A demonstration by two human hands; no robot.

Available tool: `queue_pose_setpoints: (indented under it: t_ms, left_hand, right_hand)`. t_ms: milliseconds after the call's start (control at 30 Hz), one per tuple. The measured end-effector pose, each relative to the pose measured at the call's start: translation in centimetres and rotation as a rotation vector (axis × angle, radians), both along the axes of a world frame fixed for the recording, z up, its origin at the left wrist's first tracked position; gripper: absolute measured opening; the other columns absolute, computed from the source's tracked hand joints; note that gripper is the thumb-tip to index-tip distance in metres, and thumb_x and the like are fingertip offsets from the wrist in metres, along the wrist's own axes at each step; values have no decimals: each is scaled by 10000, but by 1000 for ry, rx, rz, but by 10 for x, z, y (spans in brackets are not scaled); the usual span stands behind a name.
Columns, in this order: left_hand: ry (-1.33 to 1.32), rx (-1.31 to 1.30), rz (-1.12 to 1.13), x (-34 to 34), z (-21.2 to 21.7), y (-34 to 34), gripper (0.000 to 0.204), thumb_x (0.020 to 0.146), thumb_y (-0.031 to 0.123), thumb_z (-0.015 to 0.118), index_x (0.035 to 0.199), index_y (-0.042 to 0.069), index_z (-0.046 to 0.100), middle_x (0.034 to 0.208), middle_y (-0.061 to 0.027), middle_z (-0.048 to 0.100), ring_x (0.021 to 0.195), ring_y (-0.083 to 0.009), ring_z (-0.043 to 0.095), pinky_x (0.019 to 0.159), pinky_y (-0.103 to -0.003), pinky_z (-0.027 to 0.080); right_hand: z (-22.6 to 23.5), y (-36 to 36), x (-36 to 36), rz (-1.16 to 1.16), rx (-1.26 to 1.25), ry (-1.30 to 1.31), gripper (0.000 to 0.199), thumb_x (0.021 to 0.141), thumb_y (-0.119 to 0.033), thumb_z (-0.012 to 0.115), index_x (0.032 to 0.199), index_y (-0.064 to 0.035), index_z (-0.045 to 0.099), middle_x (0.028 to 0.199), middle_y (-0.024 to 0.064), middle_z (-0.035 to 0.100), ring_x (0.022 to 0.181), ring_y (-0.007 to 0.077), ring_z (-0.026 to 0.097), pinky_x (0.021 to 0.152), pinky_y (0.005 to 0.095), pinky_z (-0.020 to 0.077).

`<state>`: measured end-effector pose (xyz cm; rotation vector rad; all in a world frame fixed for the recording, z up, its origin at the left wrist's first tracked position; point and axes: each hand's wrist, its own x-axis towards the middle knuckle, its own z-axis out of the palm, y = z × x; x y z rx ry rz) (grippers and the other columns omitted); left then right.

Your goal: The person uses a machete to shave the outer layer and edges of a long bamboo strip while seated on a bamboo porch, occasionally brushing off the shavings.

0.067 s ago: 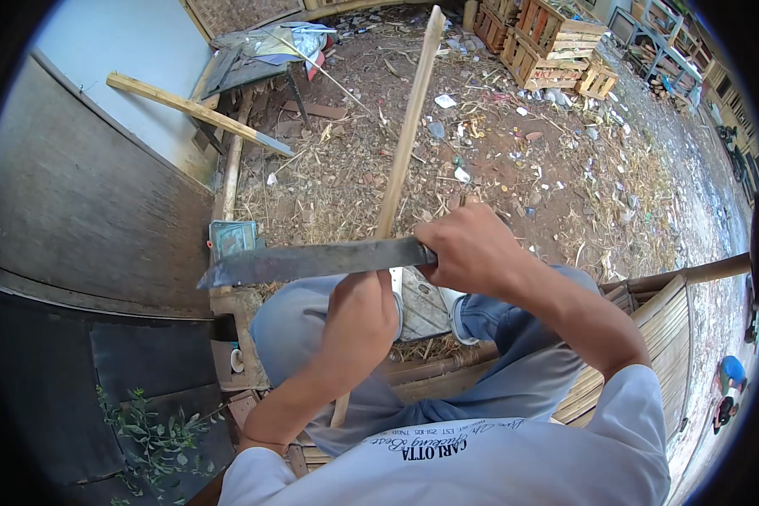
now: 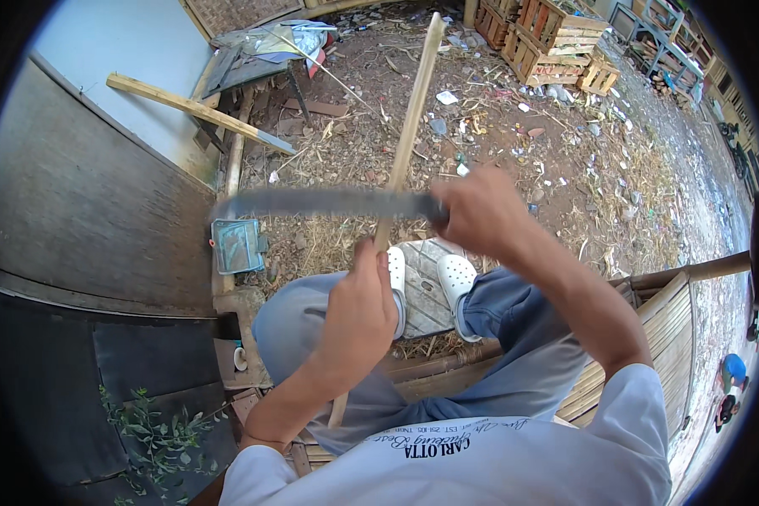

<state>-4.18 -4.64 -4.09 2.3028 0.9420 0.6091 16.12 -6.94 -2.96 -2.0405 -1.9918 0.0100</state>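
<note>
My left hand [image 2: 361,305] is closed round a long pale bamboo strip [image 2: 415,110]. The strip slants away from me, its far end over the yard and its near end showing below my left wrist. In my closed right hand [image 2: 481,209] is the dark handle of a machete [image 2: 312,201]. Its long grey blade, smeared by motion, points left and lies across the strip just beyond my left fingers. Whether the edge bites into the strip, I cannot tell.
White clogs [image 2: 456,282] rest on a board below my hands. A blue-framed tray [image 2: 238,246] lies at left, near a leaning wooden beam [image 2: 198,111]. Wooden crates [image 2: 552,42] stand at the back right. Litter and dry stalks cover the ground. Bamboo slats [image 2: 649,346] are at right.
My right hand and the machete have moved away from me along the strip, toward its far end. My left hand stays in nearly the same place on the strip.
</note>
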Motion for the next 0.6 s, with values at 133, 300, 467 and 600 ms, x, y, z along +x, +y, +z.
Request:
queue_pose_setpoints:
  t_ms: [133,300,467,600]
  left_hand:
    - [-54,-145,-15,-2,-4,0,140,982,114,375,1008,-20,407,629,-253,545,604,-469,554,511,-510,394]
    - [-87,-165,-24,-2,-4,0,144,987,128,376,987,-13,408,622,-239,543,598,-449,566,505,-495,391]
    - [-42,-226,-15,-5,-1,-6,250,1019,175,337,1025,-33,476,741,-160,608,672,-252,638,603,-360,478]
    - [-80,-399,-99,-14,-3,-12,242,1021,199,364,1017,-10,486,676,-38,517,542,-94,488,496,-251,412]
  right_hand:
    - [19,21,40,-286,-29,75,67,694,-173,664,704,-109,648,560,95,593,526,268,597,528,396,473]
    - [5,15,26,-104,-39,138,108,701,-187,619,736,-100,672,580,133,607,586,323,636,600,443,520]
    - [12,10,26,-18,-20,81,155,753,-209,605,781,-89,699,680,163,648,641,322,649,632,450,529]
    - [16,18,63,-359,-104,66,207,780,-225,596,819,-51,701,711,173,659,671,349,652,656,453,527]
